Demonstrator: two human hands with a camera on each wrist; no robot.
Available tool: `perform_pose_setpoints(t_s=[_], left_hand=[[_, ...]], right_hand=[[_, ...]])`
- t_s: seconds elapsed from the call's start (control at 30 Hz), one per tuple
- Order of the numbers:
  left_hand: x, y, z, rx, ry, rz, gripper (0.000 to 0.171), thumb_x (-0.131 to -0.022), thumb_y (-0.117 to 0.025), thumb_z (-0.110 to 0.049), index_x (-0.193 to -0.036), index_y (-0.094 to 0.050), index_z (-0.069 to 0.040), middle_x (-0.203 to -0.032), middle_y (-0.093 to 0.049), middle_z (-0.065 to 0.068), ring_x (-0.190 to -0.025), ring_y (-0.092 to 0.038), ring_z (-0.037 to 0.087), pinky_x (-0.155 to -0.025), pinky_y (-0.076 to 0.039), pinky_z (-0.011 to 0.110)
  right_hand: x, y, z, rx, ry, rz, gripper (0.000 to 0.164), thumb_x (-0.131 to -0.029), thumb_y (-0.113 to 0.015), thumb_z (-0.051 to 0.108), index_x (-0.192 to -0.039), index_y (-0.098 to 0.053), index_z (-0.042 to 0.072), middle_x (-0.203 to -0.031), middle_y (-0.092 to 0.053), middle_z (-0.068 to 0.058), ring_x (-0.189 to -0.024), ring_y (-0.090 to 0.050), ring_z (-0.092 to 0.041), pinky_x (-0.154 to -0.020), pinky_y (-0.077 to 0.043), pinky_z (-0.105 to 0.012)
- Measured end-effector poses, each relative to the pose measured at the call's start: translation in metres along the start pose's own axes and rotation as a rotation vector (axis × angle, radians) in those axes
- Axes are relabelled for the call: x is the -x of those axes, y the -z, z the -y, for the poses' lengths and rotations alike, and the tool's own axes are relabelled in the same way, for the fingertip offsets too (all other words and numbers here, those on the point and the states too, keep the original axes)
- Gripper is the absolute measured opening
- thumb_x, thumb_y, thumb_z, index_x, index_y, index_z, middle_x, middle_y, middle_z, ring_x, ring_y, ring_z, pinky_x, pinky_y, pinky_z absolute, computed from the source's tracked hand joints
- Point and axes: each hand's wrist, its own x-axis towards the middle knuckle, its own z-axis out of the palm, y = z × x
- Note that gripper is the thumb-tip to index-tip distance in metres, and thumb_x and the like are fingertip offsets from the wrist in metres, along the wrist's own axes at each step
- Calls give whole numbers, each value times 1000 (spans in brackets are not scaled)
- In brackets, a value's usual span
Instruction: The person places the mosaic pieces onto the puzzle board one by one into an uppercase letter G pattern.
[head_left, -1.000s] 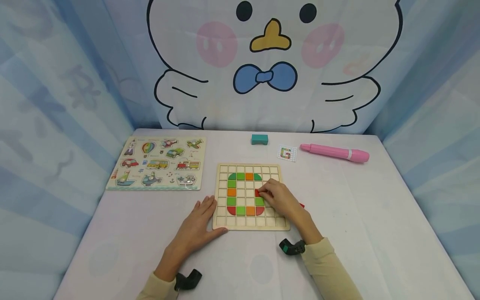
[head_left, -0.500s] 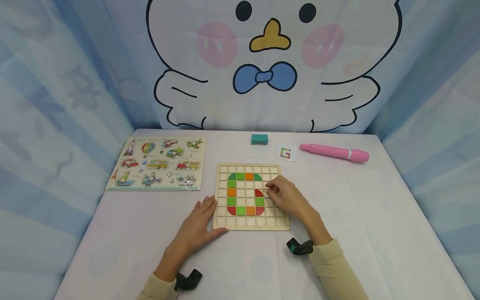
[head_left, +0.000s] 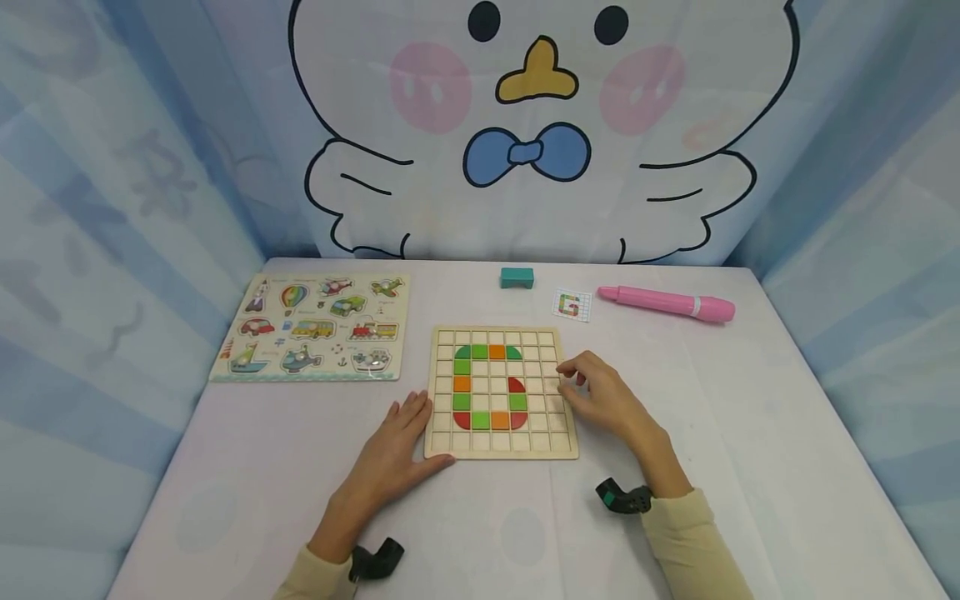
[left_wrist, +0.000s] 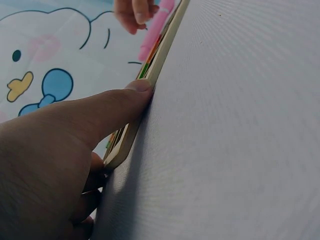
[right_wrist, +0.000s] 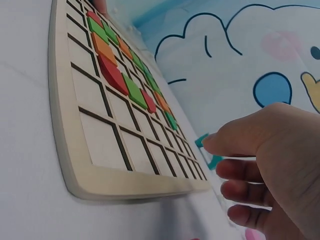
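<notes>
A wooden grid board (head_left: 543,427) lies on the table. Red, green and orange tiles sit in its squares in an open-ring shape, with a red tile (head_left: 516,386) at the end of the right-hand side. My left hand (head_left: 393,446) rests at the board's near left corner, thumb along the front edge and fingers by the left side, fingers straight. Loosely bent, the fingers of my right hand (head_left: 611,400) hover at the board's right edge and hold nothing. A sliver of red (right_wrist: 195,239) shows low in the right wrist view.
A vehicle picture puzzle (head_left: 311,329) lies at the back left. Behind the board are a teal block (head_left: 517,278), a small pattern card (head_left: 572,305) and a pink pen-like stick (head_left: 667,302). Printed curtains (head_left: 112,250) enclose the table.
My right hand has let go of the red tile and moved right, to the board's edge. The left hand has stayed in place. A red piece seen earlier beside the right wrist is now hidden.
</notes>
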Motion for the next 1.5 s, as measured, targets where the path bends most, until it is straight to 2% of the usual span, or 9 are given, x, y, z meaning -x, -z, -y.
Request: perform_pose_setpoints(t_s=[0.67,0.93,1.2,1.5], left_hand=[[1,2,-2,-10,4,7,93,-84,-73,-57,-151,-41,0,-161,-37,13,-153,-29,29,-129,-23,46],[1,1,0,-27,-3,12,94,-84,-72,-59,-151,-40,0,-162,-36,13,-153,-29,29,-128,-23,46],[0,1,0,-26,-3,-1,94,-83,-74,-58,-150,-42,0,-161,-38,14,-152,-31,30,-128,-25,47],[0,1,1,-16,6,23,95,-84,-71,-60,-152,-40,-1,-162,-35,12,-154,-28,28,-129,-22,46]], right_hand=[[30,11,-32,19,-73,19,30,-87,-74,10,-116,-67,4,-104,-62,-8,-89,-52,-18,-74,-47,-33],[40,13,-39,37,-103,43,31,-86,-77,15,-113,-69,5,-98,-60,-4,-87,-52,-16,-75,-48,-32],[43,13,-45,58,-81,71,24,-88,-76,13,-110,-71,5,-91,-59,-2,-81,-49,-13,-68,-44,-26],[40,13,-45,21,-87,88,24,-90,-75,13,-112,-70,6,-97,-59,-3,-83,-50,-12,-69,-45,-23]])
